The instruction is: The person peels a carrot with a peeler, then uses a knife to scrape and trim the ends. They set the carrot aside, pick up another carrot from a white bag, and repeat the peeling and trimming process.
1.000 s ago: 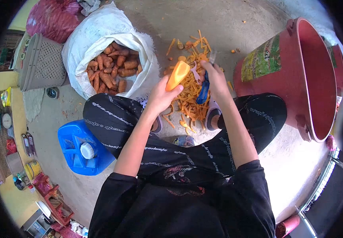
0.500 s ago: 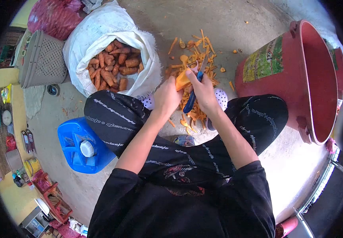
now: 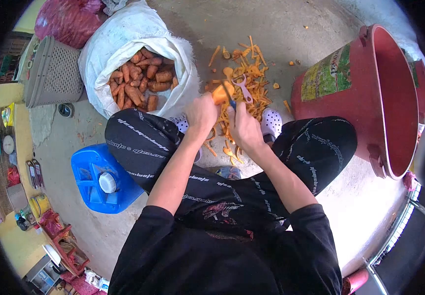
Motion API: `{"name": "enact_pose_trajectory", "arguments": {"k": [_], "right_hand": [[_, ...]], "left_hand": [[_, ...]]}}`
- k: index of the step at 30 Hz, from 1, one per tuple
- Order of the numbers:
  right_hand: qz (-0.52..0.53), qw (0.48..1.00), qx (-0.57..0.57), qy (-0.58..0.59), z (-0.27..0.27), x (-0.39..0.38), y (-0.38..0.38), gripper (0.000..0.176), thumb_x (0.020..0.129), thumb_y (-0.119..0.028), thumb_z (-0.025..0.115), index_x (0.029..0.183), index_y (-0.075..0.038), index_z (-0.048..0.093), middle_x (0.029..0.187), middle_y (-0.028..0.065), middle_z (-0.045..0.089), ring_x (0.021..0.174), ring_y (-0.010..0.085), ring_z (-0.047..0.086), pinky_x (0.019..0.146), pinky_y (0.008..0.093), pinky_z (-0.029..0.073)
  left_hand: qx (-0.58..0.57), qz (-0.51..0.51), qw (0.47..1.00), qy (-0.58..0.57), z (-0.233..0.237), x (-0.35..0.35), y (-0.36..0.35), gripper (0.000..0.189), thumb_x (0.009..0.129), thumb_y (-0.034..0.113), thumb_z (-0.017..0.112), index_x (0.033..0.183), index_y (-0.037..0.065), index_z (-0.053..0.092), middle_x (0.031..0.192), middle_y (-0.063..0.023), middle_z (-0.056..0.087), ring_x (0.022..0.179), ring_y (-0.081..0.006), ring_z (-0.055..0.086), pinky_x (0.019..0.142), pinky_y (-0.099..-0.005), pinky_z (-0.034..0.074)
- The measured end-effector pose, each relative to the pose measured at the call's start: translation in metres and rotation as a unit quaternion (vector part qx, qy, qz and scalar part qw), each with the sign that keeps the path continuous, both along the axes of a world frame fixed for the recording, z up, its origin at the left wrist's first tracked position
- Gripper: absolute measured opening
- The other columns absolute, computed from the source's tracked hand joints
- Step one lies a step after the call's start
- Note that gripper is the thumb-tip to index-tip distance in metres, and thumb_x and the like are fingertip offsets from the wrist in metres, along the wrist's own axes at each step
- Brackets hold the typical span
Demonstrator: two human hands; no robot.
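Observation:
An orange peeled root piece (image 3: 221,93) is held in my left hand (image 3: 204,115), its fingers wrapped round the near end. My right hand (image 3: 244,125) grips a knife (image 3: 228,89) with a blue handle, its dark blade against the root's right side. A pink peeler (image 3: 243,87) shows just beyond my right hand, over the peelings; whether I hold it too is hard to tell. Orange peelings (image 3: 255,73) lie heaped on the floor between my feet. Brown unpeeled roots (image 3: 135,93) fill an open white sack (image 3: 119,42) to the left.
A large red bucket (image 3: 340,93) lies tilted at the right. Left of my knee stands a blue jerrycan (image 3: 87,172) with a white cap. Behind it are a grey perforated basket (image 3: 60,73) and a red mesh sack (image 3: 67,22). My white clogs (image 3: 271,123) flank the peelings.
The knife has turned from pointing up and right to lying across the root's side. My right hand has moved slightly left and down. The root has tilted, and the pink peeler shows more fully.

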State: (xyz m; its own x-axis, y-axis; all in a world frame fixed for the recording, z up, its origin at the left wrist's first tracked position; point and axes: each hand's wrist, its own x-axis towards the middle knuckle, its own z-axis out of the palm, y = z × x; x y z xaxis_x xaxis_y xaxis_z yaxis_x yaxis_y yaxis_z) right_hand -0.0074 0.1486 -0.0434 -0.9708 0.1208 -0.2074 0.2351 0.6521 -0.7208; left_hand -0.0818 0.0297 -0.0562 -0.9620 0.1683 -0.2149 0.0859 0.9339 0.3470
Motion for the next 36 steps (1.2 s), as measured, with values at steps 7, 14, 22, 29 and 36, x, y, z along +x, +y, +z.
{"name": "enact_pose_trajectory", "arguments": {"k": [7, 14, 22, 29, 36], "right_hand": [[0.03, 0.998, 0.052, -0.027, -0.017, 0.004, -0.009, 0.025, 0.097, -0.026, 0.042, 0.097, -0.001, 0.037, 0.071, 0.0288, 0.06, 0.066, 0.0481, 0.059, 0.057, 0.0561, 0.047], [0.05, 0.993, 0.097, -0.039, -0.025, 0.006, -0.009, 0.021, 0.097, -0.023, 0.036, 0.096, -0.001, 0.038, 0.076, 0.0271, 0.061, 0.069, 0.0445, 0.063, 0.06, 0.0513, 0.051], [0.067, 0.987, 0.121, -0.082, -0.038, 0.007, -0.007, 0.015, 0.091, -0.012, 0.039, 0.099, 0.0, 0.038, 0.079, 0.028, 0.062, 0.072, 0.0437, 0.064, 0.059, 0.0492, 0.053], [0.09, 0.989, 0.1, -0.067, -0.049, 0.011, 0.001, 0.014, 0.091, -0.012, 0.039, 0.098, 0.0, 0.038, 0.074, 0.0282, 0.062, 0.069, 0.0429, 0.064, 0.06, 0.0516, 0.052], [0.1, 0.989, 0.061, -0.085, -0.053, 0.004, -0.001, 0.017, 0.09, -0.015, 0.042, 0.099, -0.001, 0.039, 0.076, 0.0285, 0.062, 0.073, 0.0453, 0.062, 0.063, 0.0528, 0.049]], "left_hand": [[-0.01, -0.004, 0.999, -0.04, 0.001, -0.002, 0.0, 0.021, 0.075, 0.021, 0.064, 0.083, 0.002, 0.068, 0.079, -0.0216, 0.066, 0.077, -0.0381, 0.065, 0.069, -0.046, 0.052], [-0.009, -0.014, 0.997, -0.072, -0.004, -0.004, 0.0, 0.024, 0.077, 0.024, 0.064, 0.084, 0.001, 0.068, 0.08, -0.0241, 0.065, 0.079, -0.0408, 0.064, 0.071, -0.0486, 0.051], [0.016, -0.046, 0.986, -0.162, -0.01, -0.007, 0.001, 0.024, 0.071, 0.019, 0.061, 0.082, -0.001, 0.069, 0.082, -0.0258, 0.065, 0.083, -0.0402, 0.064, 0.073, -0.0452, 0.051], [0.11, 0.027, 0.92, -0.375, -0.009, -0.014, -0.003, 0.02, 0.069, 0.018, 0.063, 0.077, 0.0, 0.068, 0.078, -0.0244, 0.065, 0.079, -0.038, 0.065, 0.071, -0.0452, 0.051], [0.023, -0.074, 0.99, -0.119, -0.007, 0.001, -0.007, 0.017, 0.07, 0.015, 0.064, 0.077, 0.001, 0.066, 0.074, -0.0224, 0.065, 0.072, -0.0354, 0.066, 0.064, -0.0453, 0.051]]}}
